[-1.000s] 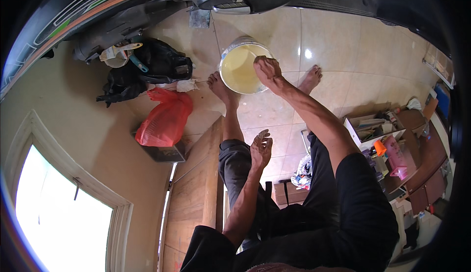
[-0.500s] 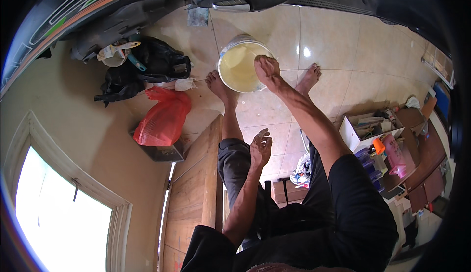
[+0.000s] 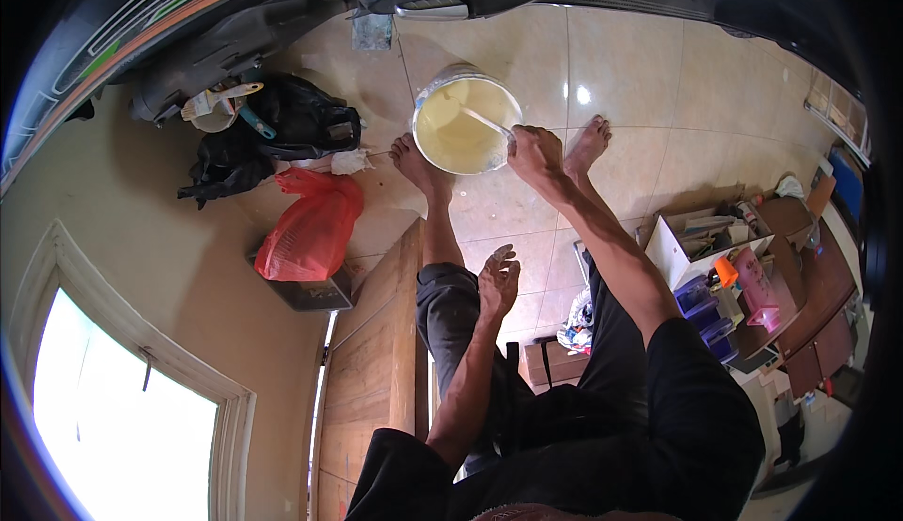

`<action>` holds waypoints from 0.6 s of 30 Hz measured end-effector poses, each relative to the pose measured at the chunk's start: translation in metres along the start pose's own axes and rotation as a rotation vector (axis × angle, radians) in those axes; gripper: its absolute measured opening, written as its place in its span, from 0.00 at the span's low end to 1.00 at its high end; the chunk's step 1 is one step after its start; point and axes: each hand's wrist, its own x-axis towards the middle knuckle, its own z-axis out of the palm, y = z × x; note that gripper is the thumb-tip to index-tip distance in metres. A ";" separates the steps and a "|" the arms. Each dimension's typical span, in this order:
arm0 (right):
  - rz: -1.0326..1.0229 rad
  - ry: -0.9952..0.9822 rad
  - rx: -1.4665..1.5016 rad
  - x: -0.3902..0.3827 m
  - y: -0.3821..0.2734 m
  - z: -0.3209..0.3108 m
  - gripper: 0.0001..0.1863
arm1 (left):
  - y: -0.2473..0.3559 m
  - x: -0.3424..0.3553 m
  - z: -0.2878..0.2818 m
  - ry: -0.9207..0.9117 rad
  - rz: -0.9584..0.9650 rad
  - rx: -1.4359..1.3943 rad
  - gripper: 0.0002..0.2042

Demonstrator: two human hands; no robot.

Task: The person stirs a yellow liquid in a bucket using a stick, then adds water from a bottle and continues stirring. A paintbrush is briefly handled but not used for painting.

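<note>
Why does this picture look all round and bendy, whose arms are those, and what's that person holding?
There's no robot here, just a person with two bare hands. The camera sits on their head and looks down, so the arms come in from below. Its very wide lens makes straight edges look bent.

The right hand grips a pale stick that reaches into a bucket with something pale yellow inside. The left hand seems empty, its fingers curled.

The bucket stands on the tiled floor between bare feet. Off to the left are a red plastic bag, a black bag and a paintbrush.
</note>
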 end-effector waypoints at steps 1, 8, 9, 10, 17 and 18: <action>0.026 -0.004 -0.013 -0.003 -0.001 -0.005 0.04 | -0.001 0.000 0.000 -0.001 0.006 0.002 0.18; 0.082 0.045 -0.028 -0.019 0.017 -0.004 0.05 | -0.002 -0.002 0.002 -0.006 0.033 0.017 0.18; 0.077 0.049 -0.024 -0.019 0.016 -0.004 0.06 | -0.003 -0.002 0.001 -0.006 0.030 0.016 0.18; 0.085 0.045 -0.023 -0.020 0.015 -0.004 0.06 | -0.003 -0.002 0.001 -0.007 0.027 0.016 0.18; 0.144 -0.028 -0.050 -0.025 0.004 -0.007 0.06 | -0.005 -0.002 0.002 -0.006 0.030 0.024 0.18; 0.157 -0.032 -0.057 -0.025 0.004 -0.006 0.06 | -0.004 -0.002 0.002 -0.007 0.020 0.027 0.18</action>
